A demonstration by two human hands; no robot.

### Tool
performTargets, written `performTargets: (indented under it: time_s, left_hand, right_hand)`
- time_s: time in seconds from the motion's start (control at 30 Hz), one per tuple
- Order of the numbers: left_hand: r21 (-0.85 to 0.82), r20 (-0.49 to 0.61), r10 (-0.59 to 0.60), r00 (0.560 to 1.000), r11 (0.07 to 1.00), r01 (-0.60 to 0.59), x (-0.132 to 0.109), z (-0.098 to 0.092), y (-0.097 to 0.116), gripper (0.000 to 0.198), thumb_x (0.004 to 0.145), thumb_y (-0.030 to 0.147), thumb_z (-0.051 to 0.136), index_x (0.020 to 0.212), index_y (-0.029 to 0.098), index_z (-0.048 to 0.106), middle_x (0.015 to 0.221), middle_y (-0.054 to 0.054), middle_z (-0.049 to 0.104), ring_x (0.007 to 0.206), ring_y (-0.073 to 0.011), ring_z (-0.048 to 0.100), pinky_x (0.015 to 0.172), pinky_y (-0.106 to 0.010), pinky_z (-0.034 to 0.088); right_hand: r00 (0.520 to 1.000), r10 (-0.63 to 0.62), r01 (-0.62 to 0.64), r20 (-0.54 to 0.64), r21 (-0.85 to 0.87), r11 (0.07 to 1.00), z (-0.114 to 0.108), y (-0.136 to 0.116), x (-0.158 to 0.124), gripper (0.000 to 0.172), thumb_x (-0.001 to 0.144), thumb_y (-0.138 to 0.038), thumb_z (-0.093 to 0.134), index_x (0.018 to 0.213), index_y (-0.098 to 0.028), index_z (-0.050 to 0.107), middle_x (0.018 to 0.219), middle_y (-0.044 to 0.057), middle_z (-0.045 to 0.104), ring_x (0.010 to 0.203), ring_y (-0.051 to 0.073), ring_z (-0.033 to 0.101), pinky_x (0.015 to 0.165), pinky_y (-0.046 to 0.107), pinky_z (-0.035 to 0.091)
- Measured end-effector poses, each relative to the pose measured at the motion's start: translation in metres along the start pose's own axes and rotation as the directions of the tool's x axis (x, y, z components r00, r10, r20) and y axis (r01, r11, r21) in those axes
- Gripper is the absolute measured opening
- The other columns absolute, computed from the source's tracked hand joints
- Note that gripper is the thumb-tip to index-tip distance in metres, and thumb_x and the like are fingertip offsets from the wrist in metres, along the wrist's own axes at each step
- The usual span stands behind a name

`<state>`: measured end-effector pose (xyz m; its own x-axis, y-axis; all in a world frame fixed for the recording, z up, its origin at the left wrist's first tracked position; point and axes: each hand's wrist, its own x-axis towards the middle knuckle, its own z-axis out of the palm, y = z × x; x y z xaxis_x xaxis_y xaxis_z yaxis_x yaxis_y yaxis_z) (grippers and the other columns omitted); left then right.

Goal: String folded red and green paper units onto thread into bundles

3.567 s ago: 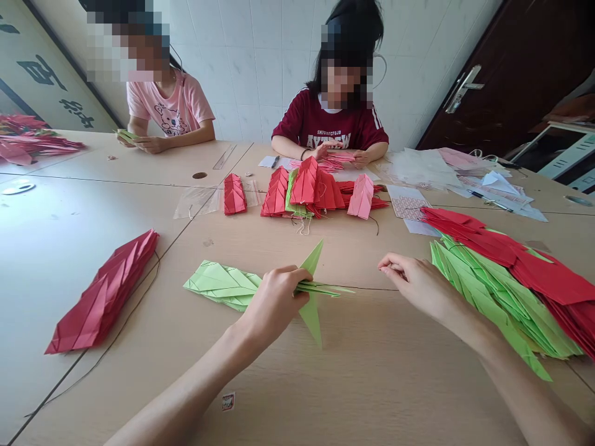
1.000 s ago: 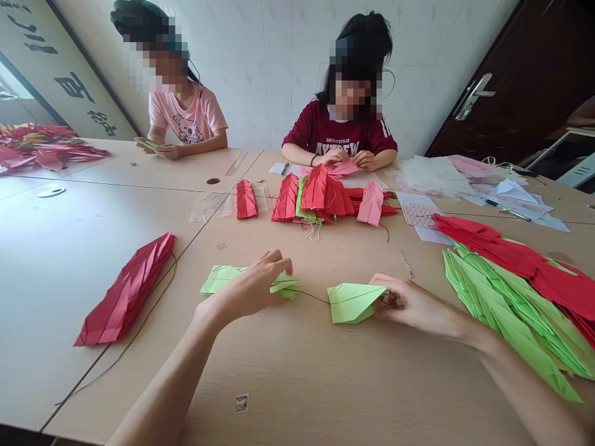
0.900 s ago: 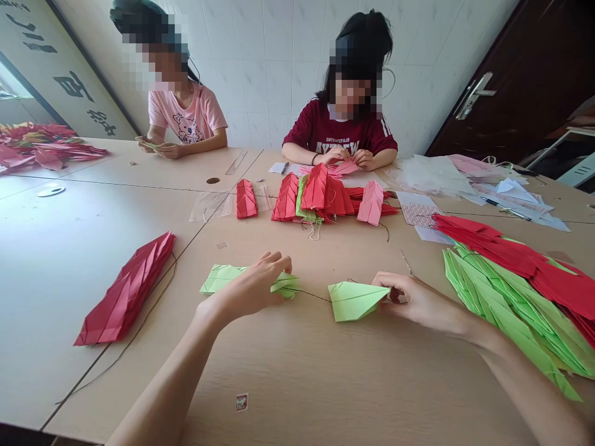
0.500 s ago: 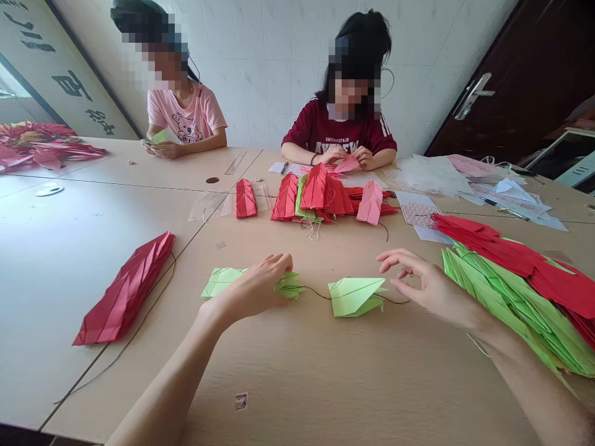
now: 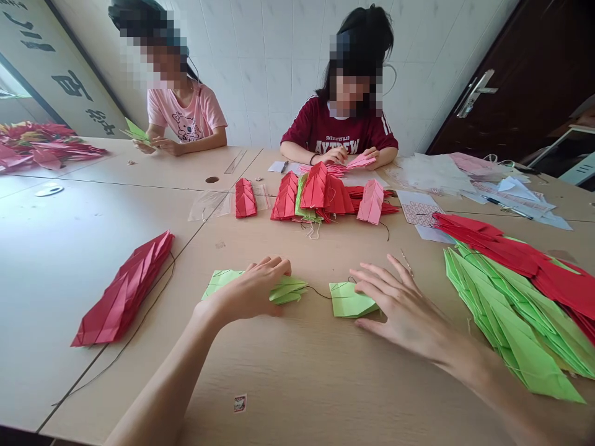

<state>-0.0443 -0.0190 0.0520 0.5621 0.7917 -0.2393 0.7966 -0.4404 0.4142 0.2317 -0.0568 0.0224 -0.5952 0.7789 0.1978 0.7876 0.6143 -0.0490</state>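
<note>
The two hands are working apart above the table [image 5: 279, 384]. The left hand [image 5: 253, 288] is lying over a green folded-paper bundle [image 5: 287, 290], fingers curling downward; whether they are gripping it cannot be told. The right hand [image 5: 397, 303] is spreading its fingers over the right end of a smaller green folded-paper piece [image 5: 348, 301]. A dark thread [image 5: 318, 292] is running between bundle and piece. At left, a crimson folded-paper bundle [image 5: 124, 290] is lying slantwise; at right, a green folded-paper stack [image 5: 511, 319] is resting against a red folded-paper stack [image 5: 509, 253].
</note>
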Motion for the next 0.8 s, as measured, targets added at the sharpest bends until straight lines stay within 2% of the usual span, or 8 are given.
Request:
performTargets:
  time_s: [0.17, 0.27, 0.37, 0.43, 0.57, 0.63, 0.73, 0.8]
  left_hand:
    - [-0.011, 0.036, -0.01, 0.999, 1.0, 0.011, -0.0009, -0.0029, -0.007, 0.039, 0.063, 0.028, 0.063, 0.096, 0.024, 0.042, 0.102, 0.0, 0.048, 0.096, -0.02, 0.045, 0.078, -0.029, 0.037]
    - [-0.006, 0.045, -0.012, 0.999, 1.0, 0.012, 0.0004, -0.0031, -0.0087, 0.036, 0.064, 0.028, 0.063, 0.093, 0.023, 0.042, 0.101, -0.001, 0.047, 0.095, -0.02, 0.044, 0.078, -0.029, 0.037]
    - [-0.021, 0.043, -0.018, 0.999, 1.0, 0.019, 0.0015, -0.0031, -0.0084, 0.035, 0.064, 0.028, 0.063, 0.091, 0.022, 0.042, 0.1, -0.001, 0.047, 0.095, -0.0193, 0.044, 0.078, -0.029, 0.037]
    - [-0.039, 0.042, -0.022, 0.999, 0.999, 0.024, 0.0013, -0.0034, -0.0074, 0.034, 0.064, 0.028, 0.063, 0.091, 0.022, 0.042, 0.1, 0.0, 0.047, 0.095, -0.0191, 0.044, 0.078, -0.028, 0.037]
    - [-0.071, 0.052, -0.042, 0.998, 0.996, 0.046, -0.0005, -0.0042, -0.0047, 0.034, 0.065, 0.028, 0.062, 0.091, 0.023, 0.041, 0.1, 0.0, 0.048, 0.094, -0.019, 0.046, 0.076, -0.027, 0.037]
    - [-0.088, 0.056, -0.049, 0.997, 0.995, 0.054, -0.0014, -0.0046, -0.0033, 0.034, 0.065, 0.029, 0.062, 0.089, 0.023, 0.041, 0.101, 0.0, 0.048, 0.093, -0.0185, 0.046, 0.074, -0.026, 0.037]
    - [-0.105, 0.063, -0.063, 0.996, 0.992, 0.069, -0.0023, -0.0052, -0.0011, 0.034, 0.064, 0.032, 0.063, 0.087, 0.023, 0.04, 0.1, 0.0, 0.048, 0.09, -0.0176, 0.047, 0.071, -0.025, 0.037]
    - [-0.108, 0.066, -0.064, 0.996, 0.992, 0.07, -0.0025, -0.0055, 0.0005, 0.034, 0.065, 0.033, 0.063, 0.087, 0.023, 0.04, 0.099, 0.0, 0.049, 0.088, -0.0171, 0.048, 0.07, -0.024, 0.037]
  right_hand:
    - [0.997, 0.062, -0.066, 0.049, 0.071, 0.995, 0.0025, -0.0018, 0.0007, 0.025, 0.076, -0.031, 0.065, 0.098, -0.022, 0.056, 0.111, 0.003, 0.065, 0.12, 0.031, 0.044, 0.105, 0.06, 0.013]
    - [0.991, 0.078, -0.1, 0.111, 0.204, 0.974, 0.0017, -0.0031, 0.0025, 0.017, 0.077, -0.026, 0.062, 0.092, -0.023, 0.054, 0.107, 0.002, 0.064, 0.108, 0.026, 0.053, 0.103, 0.055, 0.023]
    - [0.981, 0.113, -0.164, 0.158, 0.361, 0.918, -0.0011, -0.0042, 0.0043, 0.018, 0.077, -0.027, 0.061, 0.093, -0.025, 0.052, 0.112, 0.003, 0.058, 0.106, 0.023, 0.053, 0.094, 0.045, 0.037]
    - [0.975, 0.126, -0.199, 0.183, 0.463, 0.864, -0.0035, -0.0049, 0.0052, 0.02, 0.077, -0.029, 0.061, 0.094, -0.026, 0.052, 0.117, 0.003, 0.053, 0.11, 0.023, 0.05, 0.09, 0.039, 0.04]
    - [0.975, 0.112, -0.212, 0.19, 0.664, 0.718, -0.0037, -0.0054, 0.006, 0.024, 0.075, -0.028, 0.062, 0.095, -0.026, 0.049, 0.118, 0.003, 0.047, 0.117, 0.022, 0.043, 0.096, 0.035, 0.035]
    - [0.98, 0.104, -0.198, 0.17, 0.757, 0.623, -0.0012, -0.0056, 0.0065, 0.025, 0.074, -0.026, 0.062, 0.095, -0.026, 0.047, 0.113, 0.002, 0.046, 0.113, 0.02, 0.045, 0.095, 0.033, 0.035]
    - [0.976, 0.095, -0.218, 0.197, 0.851, 0.477, 0.0021, -0.0074, 0.0079, 0.025, 0.075, -0.025, 0.059, 0.096, -0.026, 0.045, 0.104, 0.001, 0.045, 0.099, 0.017, 0.052, 0.086, 0.029, 0.041]
    - [0.968, 0.084, -0.249, 0.236, 0.869, 0.427, 0.0033, -0.0091, 0.0089, 0.026, 0.074, -0.026, 0.059, 0.096, -0.026, 0.044, 0.103, 0.001, 0.044, 0.095, 0.017, 0.053, 0.079, 0.027, 0.043]
